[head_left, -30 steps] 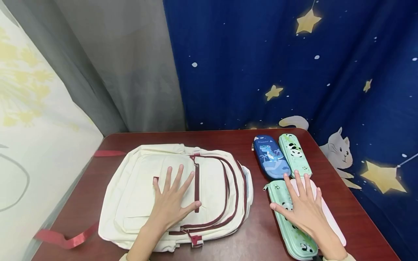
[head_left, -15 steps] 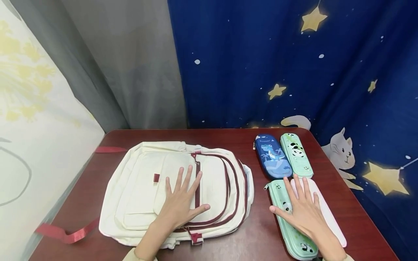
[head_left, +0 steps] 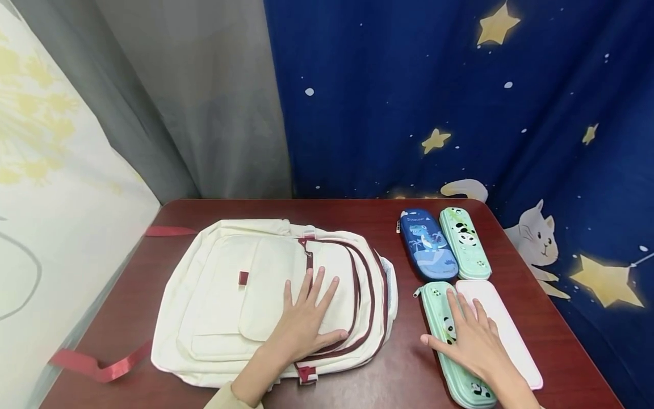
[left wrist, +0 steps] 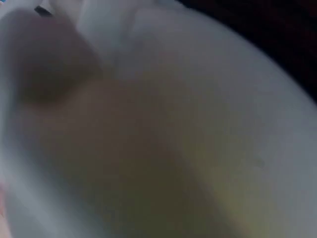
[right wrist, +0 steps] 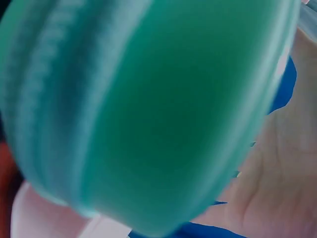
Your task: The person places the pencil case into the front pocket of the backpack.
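1. The dark red table (head_left: 388,227) has rounded corners; bare wood shows along its far edge.
2. The cream cloth backpack (head_left: 230,295) lies flat on the table's left half, one strap (head_left: 97,366) trailing off the edge.
3. The left hand (head_left: 306,329) presses flat on it, fingers spread; the left wrist view is only blur.
4. The right hand (head_left: 472,338), fingers straight, rests across the green case (head_left: 439,318) and pink case (head_left: 503,326).
5. The blue case (head_left: 426,244) and small green case (head_left: 465,241) lie side by side beyond.
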A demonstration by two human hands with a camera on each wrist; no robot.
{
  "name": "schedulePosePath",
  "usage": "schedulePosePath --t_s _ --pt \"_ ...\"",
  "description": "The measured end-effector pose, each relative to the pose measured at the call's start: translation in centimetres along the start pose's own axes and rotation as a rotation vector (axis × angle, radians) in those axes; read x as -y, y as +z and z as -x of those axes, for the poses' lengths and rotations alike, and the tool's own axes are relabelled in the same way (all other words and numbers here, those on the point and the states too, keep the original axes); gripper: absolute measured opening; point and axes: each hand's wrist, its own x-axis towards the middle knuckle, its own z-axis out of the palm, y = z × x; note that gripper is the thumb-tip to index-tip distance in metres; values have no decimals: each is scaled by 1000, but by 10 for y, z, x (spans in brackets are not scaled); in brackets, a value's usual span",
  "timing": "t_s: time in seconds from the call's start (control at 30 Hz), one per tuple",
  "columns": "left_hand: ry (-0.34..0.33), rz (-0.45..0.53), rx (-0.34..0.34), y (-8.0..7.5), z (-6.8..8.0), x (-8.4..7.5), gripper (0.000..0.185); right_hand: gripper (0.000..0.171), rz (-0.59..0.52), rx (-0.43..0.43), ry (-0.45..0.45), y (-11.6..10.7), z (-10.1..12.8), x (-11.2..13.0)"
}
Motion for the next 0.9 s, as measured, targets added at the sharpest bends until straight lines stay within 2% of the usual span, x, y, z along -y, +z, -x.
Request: schedulePosePath --t_s 0.13,0.3,0.4,0.53,0.77,0.9 --pt "39 2 23 4 -4 -7 95 114 -2 -4 3 3 2 0" --pt "52 26 48 7 -12 -10 82 117 7 -25 -2 7 3 -1" --pt "77 6 68 9 -16 -10 75 119 10 -28 -6 10 4 -3" --pt "118 -47 92 12 -18 -14 74 121 10 -38 -29 14 6 -6" --pt "168 -107 42 12 -18 -21 64 113 17 -97 -89 21 9 -10" --pt "238 -155 8 9 -19 -23 51 110 4 -102 -101 22 8 -10"
